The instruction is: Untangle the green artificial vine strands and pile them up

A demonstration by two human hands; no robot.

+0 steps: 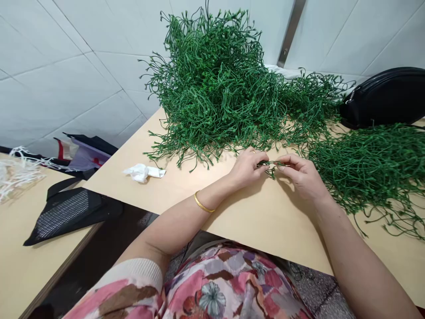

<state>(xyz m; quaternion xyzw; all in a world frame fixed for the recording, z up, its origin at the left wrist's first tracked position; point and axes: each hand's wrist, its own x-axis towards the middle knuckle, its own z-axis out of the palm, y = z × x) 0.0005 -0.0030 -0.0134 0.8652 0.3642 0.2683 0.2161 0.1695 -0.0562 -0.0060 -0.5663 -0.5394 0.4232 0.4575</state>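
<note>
Thin green plastic-looking stems [271, 170] with small budded tips run between my two hands, just above the table. My left hand [249, 166] is closed, pinching the stems between thumb and fingers; a gold bangle [203, 202] circles that wrist. My right hand [300, 175] pinches the other end of the stems with thumb and forefinger. Directly beyond my hands rises a large tangled heap of the same green stems [215, 88]. A second, lower pile of stems [372, 164] lies to the right of my right hand.
A crumpled white tissue [141, 173] lies on the light wooden table [186, 190] at left. Behind the right-hand pile stands a black bag [387, 97]. Across a gap at far left, another table [29, 266] holds a black mesh item [66, 212] and white strands [20, 173]. A tiled wall borders the back.
</note>
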